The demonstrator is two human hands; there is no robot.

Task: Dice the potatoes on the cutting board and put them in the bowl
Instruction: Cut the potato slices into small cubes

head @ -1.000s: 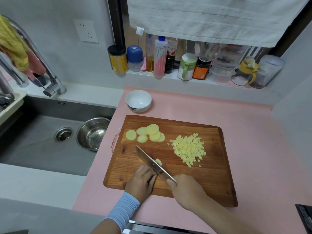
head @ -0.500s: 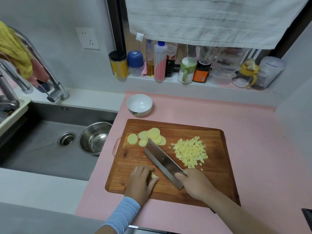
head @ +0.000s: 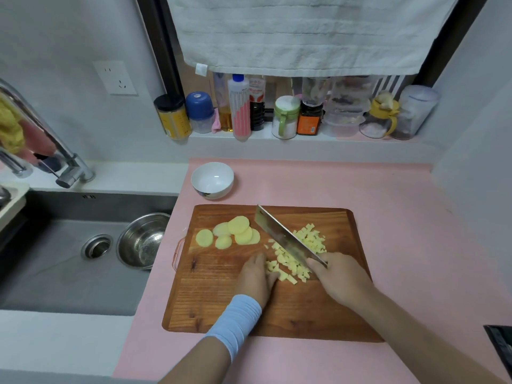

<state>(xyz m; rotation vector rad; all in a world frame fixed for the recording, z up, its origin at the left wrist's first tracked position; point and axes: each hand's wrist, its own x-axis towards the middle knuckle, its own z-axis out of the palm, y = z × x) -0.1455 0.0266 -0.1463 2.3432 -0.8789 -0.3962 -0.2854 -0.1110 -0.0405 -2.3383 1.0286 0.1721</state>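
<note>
A wooden cutting board (head: pixel 216 306) lies on the pink counter. Several round potato slices (head: pixel 235 232) sit at its far left. A pile of diced potato (head: pixel 297 253) lies at its middle right. My right hand (head: pixel 340 278) grips the handle of a cleaver (head: pixel 285 236), whose blade lies tilted over the dice. My left hand (head: pixel 256 278) rests on the board with its fingers against the near-left edge of the dice. A white bowl (head: pixel 212 180), with nothing in it, stands just beyond the board's far left corner.
A steel sink (head: pixel 55 261) lies to the left, with a metal bowl (head: pixel 142 241) inside and a faucet (head: pixel 63 159) above. Jars and bottles (head: pixel 282 112) line the back ledge under a hanging white towel (head: pixel 302 31). A dark object (head: pixel 501 347) sits at the right edge.
The cleaver has moved from the board's near middle to the far right, over the diced pile. My left hand slid right with freshly cut pieces, up against that pile.
</note>
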